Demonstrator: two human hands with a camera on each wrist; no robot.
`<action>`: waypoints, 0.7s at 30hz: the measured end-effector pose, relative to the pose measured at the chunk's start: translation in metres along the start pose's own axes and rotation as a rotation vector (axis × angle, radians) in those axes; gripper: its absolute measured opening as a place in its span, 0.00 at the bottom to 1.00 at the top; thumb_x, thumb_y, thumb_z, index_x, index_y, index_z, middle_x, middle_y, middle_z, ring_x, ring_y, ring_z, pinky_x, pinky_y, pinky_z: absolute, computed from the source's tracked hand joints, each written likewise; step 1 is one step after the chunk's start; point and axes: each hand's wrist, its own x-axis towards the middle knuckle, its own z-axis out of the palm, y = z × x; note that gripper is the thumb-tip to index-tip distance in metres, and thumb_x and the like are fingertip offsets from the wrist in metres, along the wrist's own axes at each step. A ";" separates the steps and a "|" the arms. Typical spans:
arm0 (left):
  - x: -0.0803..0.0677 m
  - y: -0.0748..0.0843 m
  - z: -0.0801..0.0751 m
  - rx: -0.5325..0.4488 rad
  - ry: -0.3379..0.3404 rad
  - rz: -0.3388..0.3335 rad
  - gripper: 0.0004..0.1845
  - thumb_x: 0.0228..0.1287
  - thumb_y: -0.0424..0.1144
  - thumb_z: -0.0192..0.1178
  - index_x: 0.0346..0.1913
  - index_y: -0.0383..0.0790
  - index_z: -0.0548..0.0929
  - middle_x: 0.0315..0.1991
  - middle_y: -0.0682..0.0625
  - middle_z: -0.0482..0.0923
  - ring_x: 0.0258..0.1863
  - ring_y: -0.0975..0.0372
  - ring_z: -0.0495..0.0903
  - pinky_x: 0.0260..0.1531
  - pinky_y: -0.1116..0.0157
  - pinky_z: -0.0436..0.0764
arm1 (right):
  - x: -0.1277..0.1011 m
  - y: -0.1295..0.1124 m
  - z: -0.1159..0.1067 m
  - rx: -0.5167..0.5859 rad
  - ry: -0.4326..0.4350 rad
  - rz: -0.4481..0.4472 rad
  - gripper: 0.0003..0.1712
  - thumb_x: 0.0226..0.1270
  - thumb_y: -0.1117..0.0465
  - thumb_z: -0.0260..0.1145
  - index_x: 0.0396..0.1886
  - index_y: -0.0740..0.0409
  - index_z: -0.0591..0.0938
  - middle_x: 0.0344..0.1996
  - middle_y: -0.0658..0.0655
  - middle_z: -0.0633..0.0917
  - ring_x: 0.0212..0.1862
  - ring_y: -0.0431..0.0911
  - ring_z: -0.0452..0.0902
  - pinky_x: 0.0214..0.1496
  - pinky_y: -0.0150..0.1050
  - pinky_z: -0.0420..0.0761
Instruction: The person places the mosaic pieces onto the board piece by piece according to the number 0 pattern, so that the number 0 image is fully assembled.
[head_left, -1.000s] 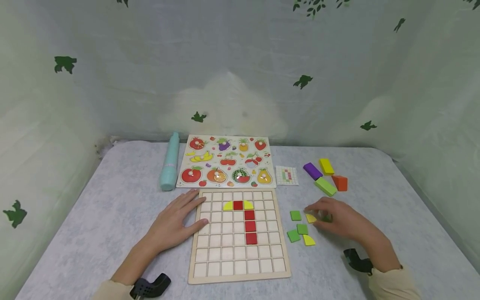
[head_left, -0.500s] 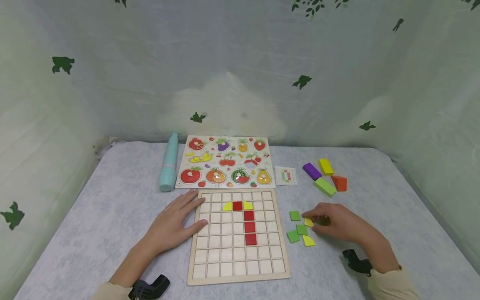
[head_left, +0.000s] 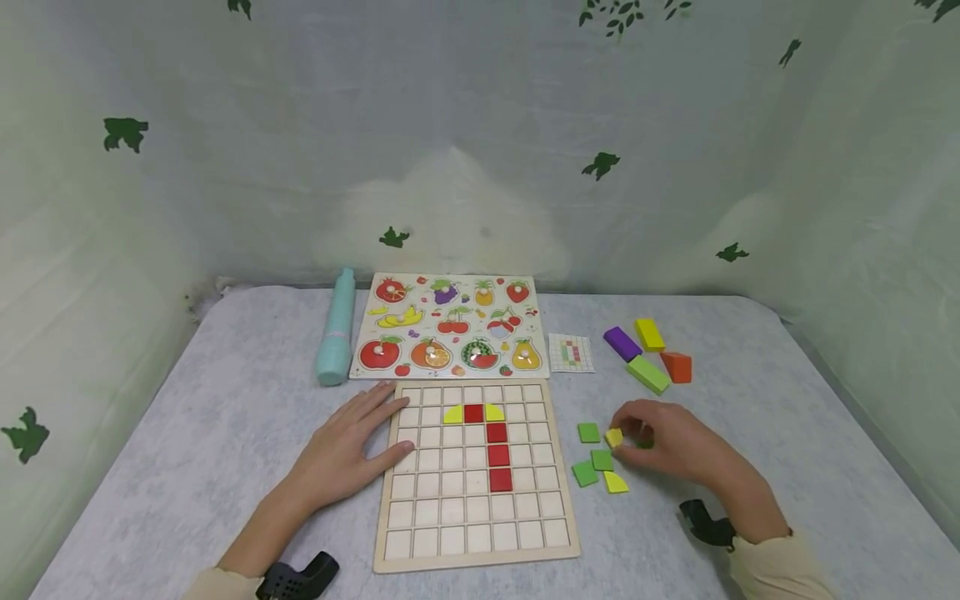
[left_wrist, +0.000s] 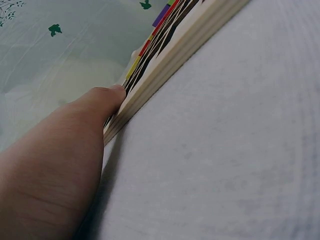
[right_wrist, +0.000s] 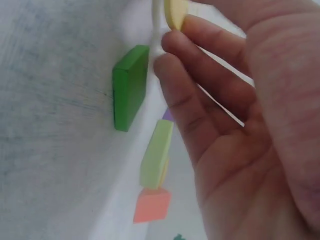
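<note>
— Grid board: why is the left hand there?
— Likely to steady it: fingers spread flat at the board's left edge. The left wrist view shows the thumb against the edge.
— And right of the board?
— The right hand pinches a yellow tile among the green tiles. Only its wrist view shows the fingertips around the tile.
</note>
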 end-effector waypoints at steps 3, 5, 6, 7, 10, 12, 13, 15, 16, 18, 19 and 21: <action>0.000 0.000 0.001 0.001 0.004 0.003 0.37 0.64 0.61 0.66 0.72 0.47 0.76 0.78 0.43 0.65 0.77 0.45 0.63 0.70 0.38 0.69 | 0.000 -0.001 0.001 0.009 0.025 -0.013 0.10 0.61 0.54 0.79 0.39 0.42 0.85 0.35 0.40 0.83 0.38 0.37 0.77 0.44 0.34 0.84; 0.001 0.000 0.001 0.003 0.006 0.004 0.37 0.64 0.61 0.67 0.72 0.47 0.76 0.78 0.43 0.65 0.77 0.45 0.63 0.70 0.38 0.69 | -0.001 -0.001 -0.001 0.008 0.037 -0.017 0.09 0.62 0.55 0.78 0.40 0.43 0.86 0.38 0.40 0.85 0.40 0.38 0.80 0.47 0.38 0.86; 0.001 0.000 0.001 0.004 0.007 0.004 0.37 0.64 0.61 0.67 0.72 0.47 0.76 0.78 0.43 0.65 0.77 0.44 0.63 0.70 0.38 0.69 | -0.002 -0.001 -0.003 0.014 0.041 -0.013 0.10 0.62 0.55 0.78 0.42 0.44 0.87 0.39 0.41 0.86 0.42 0.39 0.81 0.48 0.40 0.87; 0.001 0.000 0.001 0.005 0.007 0.005 0.38 0.64 0.61 0.67 0.72 0.47 0.76 0.78 0.43 0.65 0.77 0.44 0.63 0.70 0.38 0.69 | -0.003 0.000 -0.005 0.016 0.042 -0.003 0.12 0.62 0.55 0.78 0.45 0.46 0.88 0.41 0.42 0.87 0.43 0.40 0.81 0.49 0.42 0.87; 0.002 0.000 0.001 0.011 0.006 0.006 0.38 0.64 0.61 0.67 0.72 0.47 0.76 0.78 0.43 0.64 0.77 0.45 0.62 0.71 0.38 0.68 | -0.006 0.003 -0.011 0.009 0.028 0.039 0.19 0.59 0.52 0.80 0.49 0.49 0.88 0.44 0.44 0.87 0.45 0.42 0.80 0.48 0.43 0.86; 0.002 -0.001 0.000 0.013 0.003 0.008 0.38 0.64 0.62 0.66 0.73 0.47 0.76 0.78 0.43 0.64 0.77 0.45 0.62 0.71 0.38 0.68 | -0.008 0.006 -0.014 0.008 0.012 0.051 0.20 0.57 0.51 0.81 0.49 0.49 0.89 0.43 0.44 0.87 0.44 0.42 0.79 0.46 0.42 0.84; 0.002 -0.001 0.000 0.013 0.003 0.008 0.38 0.64 0.62 0.66 0.73 0.47 0.76 0.78 0.43 0.64 0.77 0.45 0.62 0.71 0.38 0.68 | -0.008 0.007 -0.015 0.004 0.002 0.050 0.20 0.57 0.51 0.81 0.48 0.49 0.89 0.42 0.43 0.87 0.44 0.42 0.78 0.46 0.41 0.83; 0.002 -0.001 0.000 0.012 0.002 0.007 0.38 0.64 0.61 0.66 0.72 0.47 0.76 0.78 0.43 0.64 0.77 0.45 0.63 0.71 0.38 0.68 | -0.007 0.008 -0.014 -0.002 -0.014 0.044 0.18 0.58 0.50 0.81 0.47 0.48 0.89 0.40 0.42 0.87 0.43 0.41 0.78 0.45 0.41 0.82; 0.001 -0.001 0.000 0.011 0.002 0.006 0.38 0.64 0.61 0.67 0.72 0.47 0.76 0.78 0.43 0.64 0.77 0.44 0.63 0.71 0.38 0.68 | -0.006 0.009 -0.013 -0.003 -0.016 0.040 0.17 0.59 0.51 0.80 0.47 0.48 0.89 0.39 0.42 0.87 0.42 0.40 0.78 0.45 0.41 0.83; 0.001 -0.001 0.000 0.011 0.000 0.004 0.38 0.64 0.61 0.66 0.72 0.47 0.76 0.78 0.43 0.65 0.77 0.44 0.63 0.71 0.38 0.68 | -0.004 0.009 -0.011 -0.004 -0.016 0.030 0.15 0.61 0.53 0.79 0.48 0.48 0.90 0.40 0.42 0.87 0.42 0.40 0.78 0.46 0.41 0.83; 0.001 -0.001 0.000 0.010 0.000 0.004 0.38 0.64 0.61 0.67 0.72 0.47 0.76 0.78 0.43 0.65 0.77 0.44 0.63 0.71 0.38 0.68 | -0.003 0.009 -0.009 -0.001 -0.014 0.014 0.14 0.62 0.55 0.78 0.48 0.49 0.90 0.41 0.43 0.88 0.43 0.41 0.79 0.47 0.42 0.84; 0.001 -0.001 0.001 0.009 0.000 0.003 0.38 0.64 0.62 0.66 0.72 0.47 0.76 0.78 0.43 0.65 0.77 0.45 0.63 0.71 0.38 0.68 | -0.001 0.009 -0.007 0.011 -0.012 -0.010 0.15 0.64 0.60 0.76 0.50 0.50 0.89 0.44 0.45 0.89 0.45 0.42 0.81 0.49 0.43 0.85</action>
